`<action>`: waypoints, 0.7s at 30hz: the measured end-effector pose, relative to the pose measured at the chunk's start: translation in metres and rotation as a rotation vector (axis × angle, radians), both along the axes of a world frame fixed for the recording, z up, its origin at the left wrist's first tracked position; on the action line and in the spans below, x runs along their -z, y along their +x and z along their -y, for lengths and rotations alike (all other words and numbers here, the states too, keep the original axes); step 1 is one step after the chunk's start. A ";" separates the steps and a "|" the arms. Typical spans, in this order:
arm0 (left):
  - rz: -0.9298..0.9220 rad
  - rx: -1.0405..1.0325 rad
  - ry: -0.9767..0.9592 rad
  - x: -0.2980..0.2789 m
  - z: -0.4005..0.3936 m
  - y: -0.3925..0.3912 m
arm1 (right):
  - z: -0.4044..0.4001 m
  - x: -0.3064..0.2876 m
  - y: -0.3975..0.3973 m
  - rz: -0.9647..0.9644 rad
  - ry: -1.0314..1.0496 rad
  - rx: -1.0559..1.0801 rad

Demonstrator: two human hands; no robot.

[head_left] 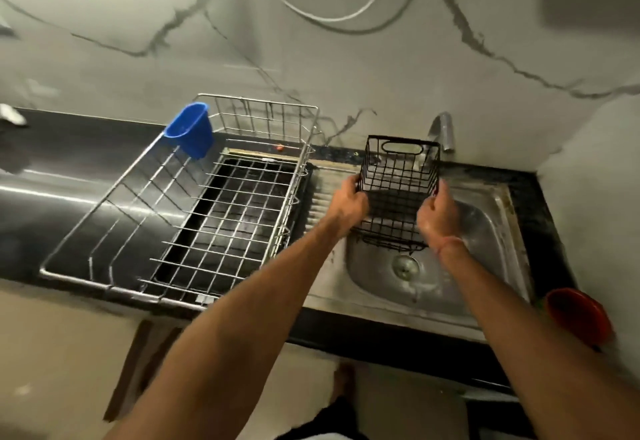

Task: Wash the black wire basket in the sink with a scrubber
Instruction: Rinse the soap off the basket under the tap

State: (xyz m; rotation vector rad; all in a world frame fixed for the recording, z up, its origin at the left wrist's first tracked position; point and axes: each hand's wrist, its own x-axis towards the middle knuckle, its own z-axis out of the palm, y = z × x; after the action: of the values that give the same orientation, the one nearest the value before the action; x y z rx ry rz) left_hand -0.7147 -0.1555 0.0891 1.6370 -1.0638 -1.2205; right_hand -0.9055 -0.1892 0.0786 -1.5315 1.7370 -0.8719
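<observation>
The left hand (pixel 349 202) grips the left side of the black wire basket (pixel 398 183) and the right hand (pixel 437 216) grips its right side, so the 2 hands hold it tipped over the steel sink (pixel 491 266), just in front of the tap (pixel 441 130). No scrubber is in view. Wet wires could slip from the fingers, and the basket might then knock the tap or drop onto the drain (pixel 403 266). At the far left, a dark countertop (pixel 69 176) carries a steel dish rack (pixel 207 204) with a blue cup (pixel 189 128) clipped to it. A marbled wall (pixel 346 69) stands behind, and a red container (pixel 579 315) sits at the right edge.
</observation>
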 end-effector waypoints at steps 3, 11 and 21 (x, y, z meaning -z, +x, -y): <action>0.018 0.038 -0.100 -0.046 -0.022 0.021 | -0.001 -0.031 0.020 0.035 -0.029 -0.038; 0.155 0.027 -0.207 -0.123 -0.063 0.111 | -0.020 -0.104 0.102 0.105 -0.067 -0.101; 0.204 -0.117 -0.192 -0.132 -0.095 0.268 | -0.063 -0.120 0.267 0.181 -0.050 -0.174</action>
State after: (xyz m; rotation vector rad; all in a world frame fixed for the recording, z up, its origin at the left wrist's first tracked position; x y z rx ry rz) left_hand -0.4469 -0.0604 0.2207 1.6729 -1.1543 -0.8614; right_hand -0.6386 -0.1265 0.1984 -1.5585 1.4412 -0.9388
